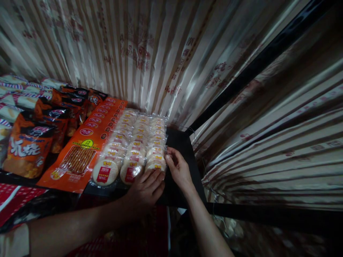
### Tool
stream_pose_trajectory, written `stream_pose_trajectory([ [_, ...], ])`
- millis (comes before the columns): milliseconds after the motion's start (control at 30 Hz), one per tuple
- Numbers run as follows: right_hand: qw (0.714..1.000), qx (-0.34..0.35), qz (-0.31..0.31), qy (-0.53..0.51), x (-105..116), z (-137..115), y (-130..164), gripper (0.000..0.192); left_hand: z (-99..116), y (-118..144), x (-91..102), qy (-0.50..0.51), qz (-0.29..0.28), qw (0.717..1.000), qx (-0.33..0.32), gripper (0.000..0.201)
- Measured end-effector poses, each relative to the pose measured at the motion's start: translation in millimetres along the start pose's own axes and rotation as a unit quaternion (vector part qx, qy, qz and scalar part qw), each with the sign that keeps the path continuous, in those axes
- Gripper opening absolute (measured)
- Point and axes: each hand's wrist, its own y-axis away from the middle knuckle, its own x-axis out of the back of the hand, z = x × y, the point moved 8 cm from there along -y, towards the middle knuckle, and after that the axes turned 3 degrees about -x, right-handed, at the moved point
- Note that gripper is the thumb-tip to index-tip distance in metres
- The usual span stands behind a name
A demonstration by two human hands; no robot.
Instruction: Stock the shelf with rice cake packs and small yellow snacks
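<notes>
Three rows of clear-wrapped round rice crackers (133,173) with red and yellow labels stand overlapping at the right end of a dark shelf. My left hand (148,186) reaches in from the lower left, its fingers together over the lower front of a rice cracker packet (155,159) in the right-hand row. My right hand (180,169) is at that row's right side, its thumb and fingers closed at the edge of the wrapper. Exactly how much of the packet each hand grips is partly hidden by the fingers.
Left of the crackers lie overlapping orange snack packs (77,159) with a window showing brown sticks. Farther left are orange-and-black snack bags (26,148) and striped packs (16,87). A pleated patterned curtain (150,53) hangs behind. A black post (241,78) slants at the right.
</notes>
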Motion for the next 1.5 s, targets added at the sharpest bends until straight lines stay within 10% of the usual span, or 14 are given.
stream_pose_trajectory([
  [567,0.991,-0.067,-0.085,0.075,4.5,7.1,6.9,0.037,-4.9,6.6,1.6,0.016,-0.01,1.0,-0.003,0.031],
  [1000,0.996,-0.028,-0.013,0.089,15.8,-1.5,5.1,0.04,8.8,19.1,-5.5,0.028,-0.071,0.997,-0.018,0.038],
  [1500,0.995,0.01,0.093,0.046,37.1,-17.8,18.8,0.041,-18.1,9.8,34.1,0.057,0.019,0.998,-0.02,0.024],
])
